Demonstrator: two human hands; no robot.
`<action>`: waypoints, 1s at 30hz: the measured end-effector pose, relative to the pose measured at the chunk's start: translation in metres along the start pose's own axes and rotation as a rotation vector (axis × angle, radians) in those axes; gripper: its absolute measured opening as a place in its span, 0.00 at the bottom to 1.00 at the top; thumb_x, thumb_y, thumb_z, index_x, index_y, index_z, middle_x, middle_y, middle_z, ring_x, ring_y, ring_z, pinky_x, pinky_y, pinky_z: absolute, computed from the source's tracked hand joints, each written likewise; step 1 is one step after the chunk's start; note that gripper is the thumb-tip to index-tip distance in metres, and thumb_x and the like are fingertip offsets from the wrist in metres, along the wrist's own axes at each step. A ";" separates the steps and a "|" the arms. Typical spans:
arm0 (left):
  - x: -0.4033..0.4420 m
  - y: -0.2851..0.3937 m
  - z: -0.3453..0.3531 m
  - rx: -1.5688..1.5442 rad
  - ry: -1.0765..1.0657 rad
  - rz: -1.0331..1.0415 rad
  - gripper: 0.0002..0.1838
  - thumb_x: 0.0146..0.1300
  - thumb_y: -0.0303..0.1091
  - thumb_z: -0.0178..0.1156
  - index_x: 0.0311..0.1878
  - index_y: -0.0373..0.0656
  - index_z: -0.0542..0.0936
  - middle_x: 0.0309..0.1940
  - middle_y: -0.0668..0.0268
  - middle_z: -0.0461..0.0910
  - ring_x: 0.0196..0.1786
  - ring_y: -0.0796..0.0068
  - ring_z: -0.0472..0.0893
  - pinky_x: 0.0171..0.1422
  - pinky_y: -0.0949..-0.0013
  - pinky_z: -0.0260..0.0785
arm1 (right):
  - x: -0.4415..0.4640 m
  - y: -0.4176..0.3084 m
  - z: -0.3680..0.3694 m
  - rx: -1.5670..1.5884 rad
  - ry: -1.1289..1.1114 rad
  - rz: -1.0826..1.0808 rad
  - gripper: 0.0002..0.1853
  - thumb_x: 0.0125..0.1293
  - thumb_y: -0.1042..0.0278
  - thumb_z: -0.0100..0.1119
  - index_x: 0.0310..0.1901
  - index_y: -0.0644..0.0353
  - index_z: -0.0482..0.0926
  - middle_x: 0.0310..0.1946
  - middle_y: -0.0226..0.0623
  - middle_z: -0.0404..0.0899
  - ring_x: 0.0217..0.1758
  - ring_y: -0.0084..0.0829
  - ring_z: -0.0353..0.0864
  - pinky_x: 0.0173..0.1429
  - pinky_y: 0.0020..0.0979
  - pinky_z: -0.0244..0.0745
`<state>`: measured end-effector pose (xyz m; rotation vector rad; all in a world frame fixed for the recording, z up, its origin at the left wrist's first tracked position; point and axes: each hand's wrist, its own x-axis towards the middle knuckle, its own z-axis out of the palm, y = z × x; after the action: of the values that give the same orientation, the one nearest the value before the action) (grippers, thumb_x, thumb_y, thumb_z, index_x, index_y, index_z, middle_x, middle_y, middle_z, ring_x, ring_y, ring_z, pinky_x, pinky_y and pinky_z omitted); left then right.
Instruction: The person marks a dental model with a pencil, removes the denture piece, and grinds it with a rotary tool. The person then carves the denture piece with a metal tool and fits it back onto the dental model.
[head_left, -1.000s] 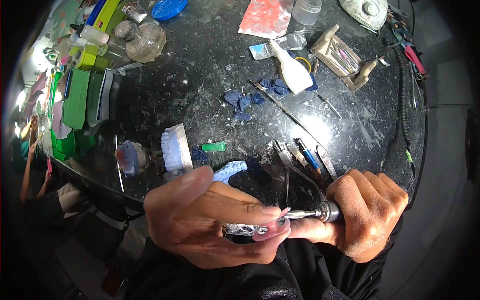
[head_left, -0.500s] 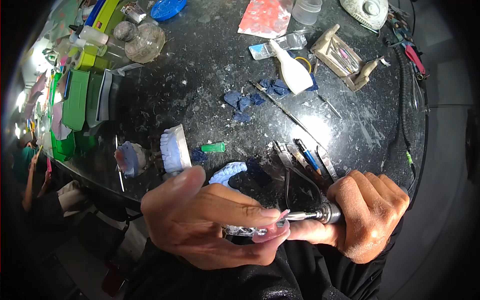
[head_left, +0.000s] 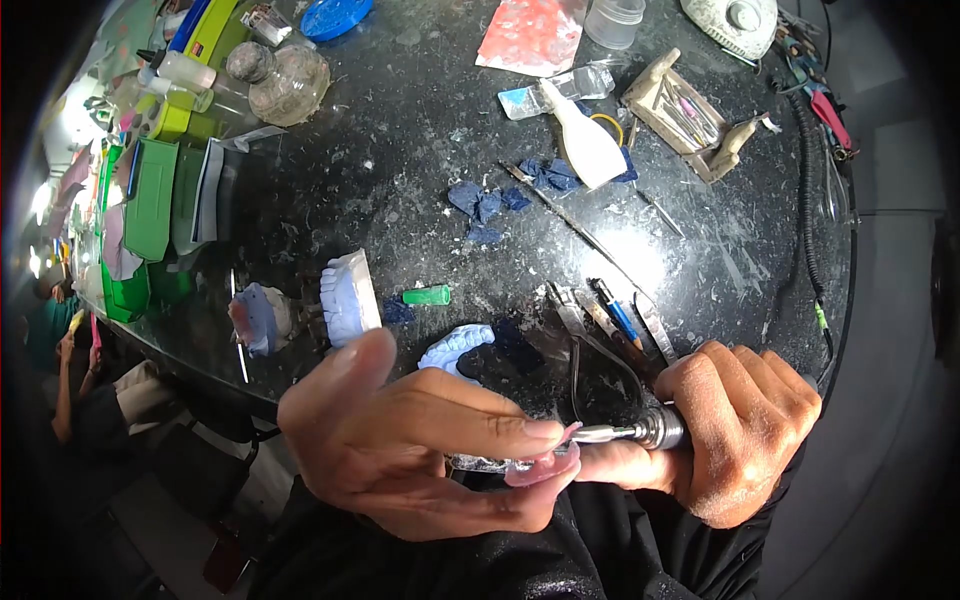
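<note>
Pink piece (head_left: 545,468) sits right in the left grip, pinched between the fingers of the left hand (head_left: 400,435), which close down on it with only a small gap for its thickness. The right hand (head_left: 745,430) wraps its grip fully round the handpiece (head_left: 660,427), whose slim tip points across at the left grip, meeting the piece's near edge; whether it actually touches, I can't tell. So from the right grip, the piece lies just off to the left, beyond the tip, and the left hand is the nearer one. Its visible length slants up toward the tip, though fingers hide the full long axis. And the look of it: thin, curved, glossy, slightly see-through. Beyond the left grip, on the bench (head_left: 380,170), lie a blue arch (head_left: 455,345), a blue-and-white model (head_left: 345,300) and a green cap (head_left: 427,295).
</note>
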<state>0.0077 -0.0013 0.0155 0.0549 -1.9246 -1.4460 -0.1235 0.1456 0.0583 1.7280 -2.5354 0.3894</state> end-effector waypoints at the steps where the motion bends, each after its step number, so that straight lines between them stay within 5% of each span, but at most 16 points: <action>1: 0.000 0.000 0.001 0.002 0.006 0.000 0.46 0.35 0.19 0.69 0.54 0.23 0.47 0.28 0.57 0.77 0.23 0.72 0.79 0.25 0.81 0.73 | 0.000 0.000 0.000 0.001 -0.007 -0.003 0.34 0.32 0.27 0.61 0.15 0.58 0.68 0.09 0.26 0.60 0.09 0.23 0.61 0.15 0.26 0.50; 19: -0.001 0.000 0.011 0.032 0.119 0.023 0.51 0.35 0.20 0.69 0.58 0.21 0.45 0.27 0.59 0.78 0.22 0.72 0.79 0.26 0.81 0.73 | 0.003 0.008 -0.010 0.169 0.052 0.060 0.34 0.28 0.31 0.67 0.19 0.58 0.69 0.10 0.28 0.66 0.11 0.25 0.67 0.17 0.24 0.57; 23: 0.000 0.003 0.014 0.009 0.132 0.024 0.51 0.35 0.21 0.69 0.59 0.20 0.44 0.26 0.59 0.78 0.22 0.72 0.79 0.26 0.81 0.73 | 0.010 0.012 -0.010 0.754 0.009 0.122 0.20 0.41 0.60 0.75 0.31 0.64 0.78 0.17 0.31 0.77 0.11 0.14 0.67 0.16 0.19 0.56; 27: -0.003 0.003 0.019 -0.036 0.129 0.023 0.49 0.32 0.16 0.71 0.58 0.21 0.49 0.29 0.56 0.79 0.23 0.69 0.81 0.27 0.79 0.75 | 0.012 0.013 0.001 1.070 0.016 -0.002 0.13 0.47 0.73 0.71 0.33 0.67 0.79 0.27 0.42 0.83 0.16 0.19 0.77 0.20 0.18 0.67; 30: -0.001 0.011 0.012 0.120 -0.033 -0.034 0.49 0.33 0.14 0.70 0.58 0.21 0.49 0.29 0.56 0.79 0.25 0.68 0.82 0.29 0.77 0.76 | 0.013 0.012 0.003 1.072 -0.020 -0.034 0.08 0.49 0.78 0.68 0.32 0.67 0.79 0.23 0.40 0.82 0.18 0.22 0.80 0.21 0.19 0.69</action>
<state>0.0061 0.0133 0.0227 0.1203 -2.0453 -1.3596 -0.1390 0.1375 0.0559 1.9420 -2.4182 1.9962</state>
